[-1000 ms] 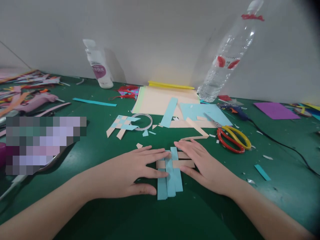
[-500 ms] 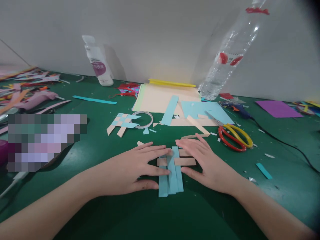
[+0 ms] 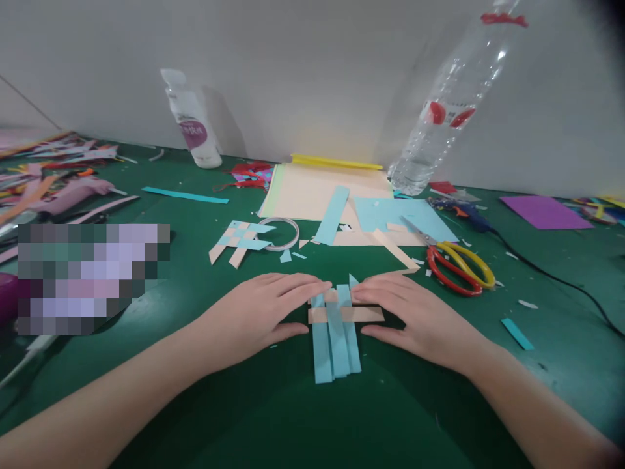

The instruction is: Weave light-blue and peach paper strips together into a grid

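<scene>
A small weave of blue and peach paper strips (image 3: 336, 332) lies on the green table (image 3: 303, 423) in front of me. My left hand (image 3: 258, 312) lies flat to its left, fingers stretched out, fingertips touching the top peach strip. My right hand (image 3: 415, 312) rests flat on the weave's right side, fingertips on the same upper strips, thumb beside the lower peach strip. Neither hand grips anything.
Behind the weave lie red-and-yellow scissors (image 3: 456, 267), a tape ring (image 3: 278, 233), another small woven piece (image 3: 239, 241), peach and blue paper sheets (image 3: 317, 195), a glue bottle (image 3: 193, 124), a clear water bottle (image 3: 449, 111) and a glue gun with black cord (image 3: 469, 215). Paper scraps clutter the left.
Both hands slid up and inward, so their fingertips now meet at the top of the weave. The blue strips sit slightly straighter.
</scene>
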A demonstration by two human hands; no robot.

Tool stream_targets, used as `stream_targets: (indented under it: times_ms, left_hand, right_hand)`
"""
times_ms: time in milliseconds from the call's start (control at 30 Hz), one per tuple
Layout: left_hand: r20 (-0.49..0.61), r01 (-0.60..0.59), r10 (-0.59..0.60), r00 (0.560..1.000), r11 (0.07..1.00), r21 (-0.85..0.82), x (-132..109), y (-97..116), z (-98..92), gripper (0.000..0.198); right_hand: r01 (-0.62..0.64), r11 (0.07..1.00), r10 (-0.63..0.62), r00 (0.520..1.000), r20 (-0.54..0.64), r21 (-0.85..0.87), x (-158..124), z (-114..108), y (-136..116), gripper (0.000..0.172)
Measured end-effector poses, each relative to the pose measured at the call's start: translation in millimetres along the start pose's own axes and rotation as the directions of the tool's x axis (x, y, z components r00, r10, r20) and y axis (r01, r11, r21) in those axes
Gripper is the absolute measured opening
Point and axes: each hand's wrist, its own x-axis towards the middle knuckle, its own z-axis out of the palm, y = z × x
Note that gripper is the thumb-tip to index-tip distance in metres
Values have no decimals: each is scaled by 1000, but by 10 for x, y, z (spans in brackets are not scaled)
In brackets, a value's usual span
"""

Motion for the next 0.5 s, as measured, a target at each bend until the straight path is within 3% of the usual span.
stream_targets:
  times_ms: [133,300,500]
  left_hand:
    - [-16,19,-19,1000,999,-48,32,29,40,46]
    - [-46,30,-35,998,995,-98,52,53,55,40]
    - [3,58,-59,998,988,-140,69,72,38,39]
  right_hand:
    - [-1,1000,1,1000,-23,3,9,18,6,31]
    - [-33,999,32,999,5,39,22,2,-18,35]
    - [-69,996,69,998,5,61,15,-23,-19,38]
